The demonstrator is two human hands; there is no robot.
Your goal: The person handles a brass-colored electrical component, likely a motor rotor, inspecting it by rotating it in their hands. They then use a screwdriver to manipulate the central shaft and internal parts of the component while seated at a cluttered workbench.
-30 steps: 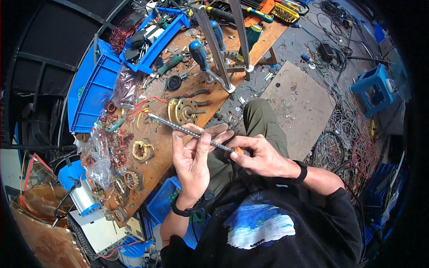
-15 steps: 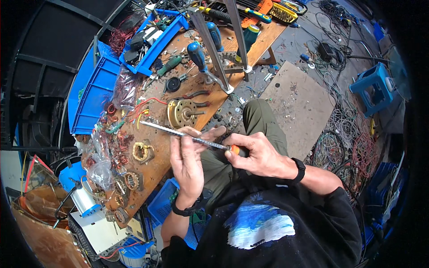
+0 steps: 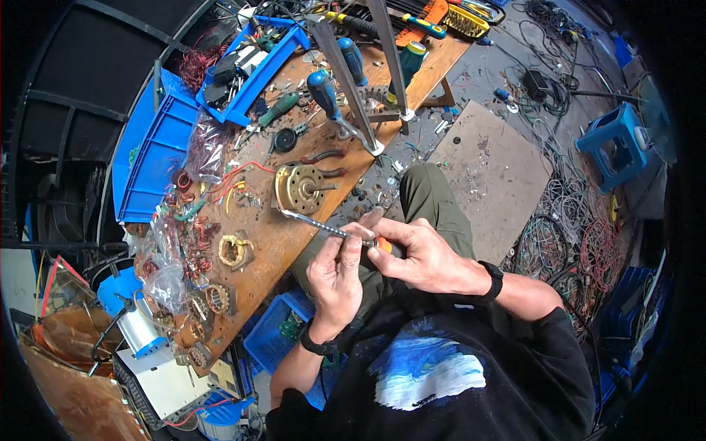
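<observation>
My right hand [image 3: 426,256] is closed around the orange handle [image 3: 384,245] of a slim tool. Its long, thin metal shaft [image 3: 312,223] points up and left, the tip just in front of a brass-coloured round motor part. With fingertips and thumb, my left hand [image 3: 335,279] pinches the shaft close to the handle, almost touching my right hand. The fingers cover the join of shaft and handle, and the exact kind of tool cannot be made out. On the wooden bench, the motor part [image 3: 300,189] has a ring of holes and a shaft stub. Pliers [image 3: 323,156] lie behind it.
Several stator cores [image 3: 235,252] and copper wire scraps [image 3: 198,234] lie along the bench's left side. Blue-handled screwdrivers [image 3: 322,92] stand by metal bars [image 3: 340,73]. A blue parts tray [image 3: 254,70] sits at the back. Tangled cables [image 3: 559,250] cover the floor at right.
My left hand has slid right along the shaft to my right hand, and its fingers have closed in. The tip has shifted right, and the shaft looks shorter.
</observation>
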